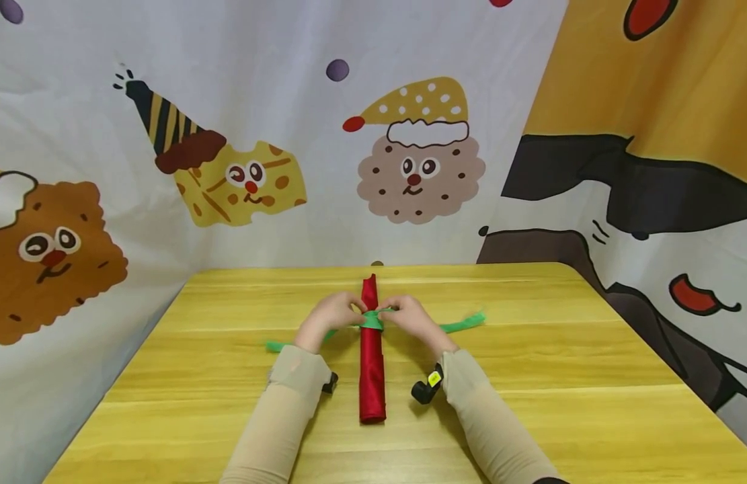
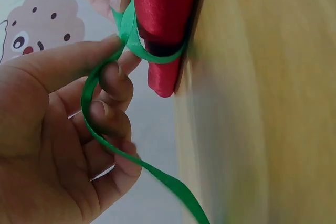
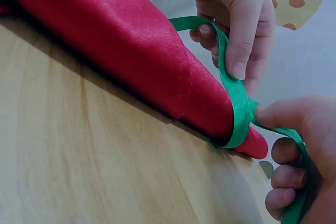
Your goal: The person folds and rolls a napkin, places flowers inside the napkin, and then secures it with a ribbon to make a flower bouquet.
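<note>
A rolled red satiny cloth (image 1: 372,376) lies lengthwise on the table, pointing away from me. Round its upper part loops a green ribbon (image 1: 372,321), whose strands cross on top of the roll. My left hand (image 1: 335,314) pinches one strand between thumb and forefinger; in the left wrist view that ribbon (image 2: 173,184) trails down past the curled fingers. On the other side my right hand (image 1: 409,316) pinches the opposite strand close to the crossing. The right wrist view shows the loop (image 3: 239,121) around the red roll (image 3: 136,51), near its far end.
The wooden table (image 1: 530,349) runs back to a printed curtain (image 1: 276,54) with cartoon figures. Loose ribbon ends lie out to the left (image 1: 276,347) and right (image 1: 466,323). A small black camera (image 1: 427,386) is strapped at the right wrist.
</note>
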The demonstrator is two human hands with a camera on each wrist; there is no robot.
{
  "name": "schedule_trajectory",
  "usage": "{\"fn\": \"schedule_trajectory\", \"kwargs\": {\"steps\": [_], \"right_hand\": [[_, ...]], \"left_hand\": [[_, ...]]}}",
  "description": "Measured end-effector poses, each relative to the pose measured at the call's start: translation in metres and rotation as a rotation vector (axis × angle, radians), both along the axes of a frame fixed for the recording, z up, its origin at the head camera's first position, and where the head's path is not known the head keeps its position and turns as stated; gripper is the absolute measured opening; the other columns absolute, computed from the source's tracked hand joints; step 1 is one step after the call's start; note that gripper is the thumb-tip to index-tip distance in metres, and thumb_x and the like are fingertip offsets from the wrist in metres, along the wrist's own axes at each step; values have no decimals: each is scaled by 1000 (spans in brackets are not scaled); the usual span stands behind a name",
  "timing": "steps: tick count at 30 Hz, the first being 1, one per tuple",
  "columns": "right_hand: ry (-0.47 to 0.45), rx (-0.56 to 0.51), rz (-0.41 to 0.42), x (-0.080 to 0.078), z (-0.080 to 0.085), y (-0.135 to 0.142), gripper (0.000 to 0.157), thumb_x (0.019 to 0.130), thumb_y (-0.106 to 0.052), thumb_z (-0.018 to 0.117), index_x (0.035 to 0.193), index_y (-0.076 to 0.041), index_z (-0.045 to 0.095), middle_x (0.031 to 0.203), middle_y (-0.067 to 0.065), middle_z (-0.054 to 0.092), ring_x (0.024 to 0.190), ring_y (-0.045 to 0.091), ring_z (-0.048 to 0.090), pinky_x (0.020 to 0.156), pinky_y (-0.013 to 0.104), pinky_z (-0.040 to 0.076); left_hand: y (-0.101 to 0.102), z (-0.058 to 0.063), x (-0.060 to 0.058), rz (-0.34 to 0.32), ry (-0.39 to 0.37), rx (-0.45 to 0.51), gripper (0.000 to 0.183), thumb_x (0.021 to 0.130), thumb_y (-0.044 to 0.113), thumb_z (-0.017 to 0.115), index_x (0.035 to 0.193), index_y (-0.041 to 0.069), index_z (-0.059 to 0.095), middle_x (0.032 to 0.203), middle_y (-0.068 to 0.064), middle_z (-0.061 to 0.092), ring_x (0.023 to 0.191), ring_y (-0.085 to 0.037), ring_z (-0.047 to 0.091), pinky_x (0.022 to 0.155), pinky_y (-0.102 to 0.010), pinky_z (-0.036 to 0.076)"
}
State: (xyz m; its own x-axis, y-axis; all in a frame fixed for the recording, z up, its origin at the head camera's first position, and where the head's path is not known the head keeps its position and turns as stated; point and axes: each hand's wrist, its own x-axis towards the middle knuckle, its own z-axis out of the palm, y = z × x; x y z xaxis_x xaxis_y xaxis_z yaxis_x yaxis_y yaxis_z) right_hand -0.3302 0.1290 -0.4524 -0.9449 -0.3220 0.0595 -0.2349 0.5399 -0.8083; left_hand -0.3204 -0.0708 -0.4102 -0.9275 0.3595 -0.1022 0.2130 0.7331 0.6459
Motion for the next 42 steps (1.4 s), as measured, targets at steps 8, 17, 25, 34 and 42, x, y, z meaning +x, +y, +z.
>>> {"fn": "schedule_trajectory", "kwargs": {"steps": [8,17,25,34,42], "right_hand": [[-31,-21,20,0,1,-2,18,85,-14,74,100,-6,73,90,0,69,85,17,57,78,35,47],[-49,-58,24,2,-5,-2,13,86,-10,73,97,-3,73,84,3,67,77,16,57,71,31,49],[-29,-31,40,-1,-8,-1,15,87,-16,72,98,-5,73,86,3,67,79,17,56,72,32,48],[-22,-11,28,-4,1,15,22,92,-25,65,102,-7,74,101,3,69,94,17,59,84,38,47],[-69,-74,25,-4,15,26,21,92,-18,65,102,0,71,101,7,68,95,20,58,87,40,46]], "left_hand": [[-2,1,-1,15,6,-11,20,91,15,66,108,8,72,115,-7,65,92,-23,56,79,-42,47],[6,-3,-3,-38,-29,-1,22,86,14,71,108,9,72,103,-5,64,77,-20,56,71,-34,47],[4,-6,-3,-9,-58,29,16,88,13,69,103,9,71,94,-4,63,69,-19,55,65,-32,45],[1,-6,-4,15,-29,-23,5,89,12,67,86,8,66,78,-3,61,63,-17,54,60,-29,44],[0,-6,-4,32,-24,-11,7,89,11,65,83,9,65,75,-3,61,62,-17,54,60,-30,43]]}}
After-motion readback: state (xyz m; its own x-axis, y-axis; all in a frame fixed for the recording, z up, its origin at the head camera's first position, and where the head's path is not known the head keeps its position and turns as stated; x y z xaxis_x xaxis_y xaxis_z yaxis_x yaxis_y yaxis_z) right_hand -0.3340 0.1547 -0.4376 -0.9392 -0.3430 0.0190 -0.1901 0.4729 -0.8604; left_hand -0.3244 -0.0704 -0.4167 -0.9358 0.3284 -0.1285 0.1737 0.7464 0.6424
